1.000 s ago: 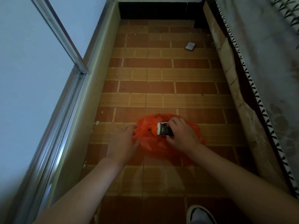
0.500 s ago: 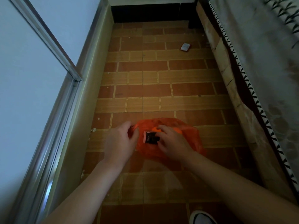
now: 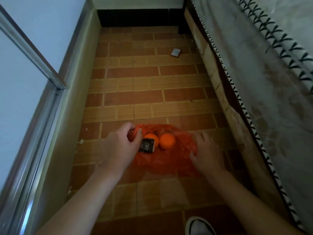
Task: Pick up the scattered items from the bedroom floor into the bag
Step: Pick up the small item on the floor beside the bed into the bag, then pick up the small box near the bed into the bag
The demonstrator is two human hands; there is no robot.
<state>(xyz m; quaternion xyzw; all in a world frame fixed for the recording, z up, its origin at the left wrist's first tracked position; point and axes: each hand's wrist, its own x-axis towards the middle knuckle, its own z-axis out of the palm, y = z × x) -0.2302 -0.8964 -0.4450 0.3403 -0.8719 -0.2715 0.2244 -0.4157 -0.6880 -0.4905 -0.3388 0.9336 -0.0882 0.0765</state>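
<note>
Head view looks down on a brick-patterned floor (image 3: 144, 99) running between a window wall on the left and a bed (image 3: 254, 82) on the right. Low in the strip lies an orange-red plastic bag (image 3: 166, 160), flattened on the tiles. The left hand (image 3: 122, 148) has its fingers curled, pinching a bunched piece of the bag's edge between thumb and fingertips at the bag's far-left corner. Just right of those fingertips a small dark box (image 3: 146, 146) with a pale end rests on the bag, touching the thumb side of the hand; whether it sits inside the plastic or on top of it cannot be told. Behind the box, just beyond the left fingertips, is an orange (image 3: 152, 137), half covered by the box. A second orange (image 3: 167, 141) lies beside the first, between the two hands, nearer the left fingers than the right.

The right hand (image 3: 207, 155) is spread and relaxed, grasping nothing, its fingers splayed over the bag's right edge; it is blurred, so whether the fingertips touch the plastic is unclear. Well beyond both sets of fingers, close to the bed's base, a small pale packet (image 3: 175, 52) lies on the floor. A white shoe (image 3: 198, 226) shows at the bottom edge, below the right forearm.
</note>
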